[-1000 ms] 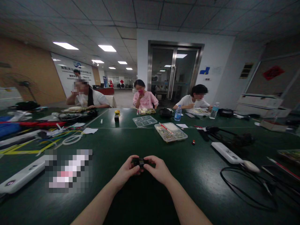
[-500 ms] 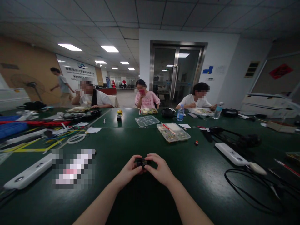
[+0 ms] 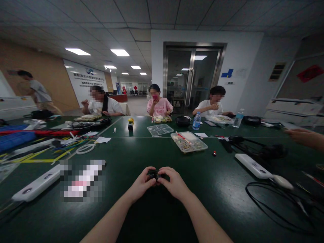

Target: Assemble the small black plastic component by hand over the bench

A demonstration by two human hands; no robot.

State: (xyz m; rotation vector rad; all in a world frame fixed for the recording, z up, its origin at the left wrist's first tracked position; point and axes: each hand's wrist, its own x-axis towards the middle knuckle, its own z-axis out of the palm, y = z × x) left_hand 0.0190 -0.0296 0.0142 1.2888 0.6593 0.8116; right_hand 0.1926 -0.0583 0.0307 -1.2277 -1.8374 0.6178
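Note:
Both my hands meet above the dark green table [image 3: 202, 206], just in front of me. Between them is a small black object [image 3: 153, 176], too dark and too covered by fingers to name its kind. My left hand [image 3: 142, 184] pinches its left side between thumb and fingers. On the other side, my right hand [image 3: 172, 179] grips it the same way. Beyond my hands, to the right, lies a clear-walled food tray [image 3: 196, 148] with a red-and-white strip across it. A tiny red and black item [image 3: 214, 153] rests beside that tray.
White power bars lie left [image 3: 37, 184] and right [image 3: 253, 166], the right one beside a looped black cable [image 3: 249, 199]. Cables [image 3: 84, 148] and a blue bin [image 3: 19, 141] crowd the left. Several people sit opposite. Another person's hand [image 3: 303, 135] reaches in from the right.
A co-worker's hand has appeared at the right edge. The person walking at far left has moved further left. My view has shifted slightly; my hands still hold the black object.

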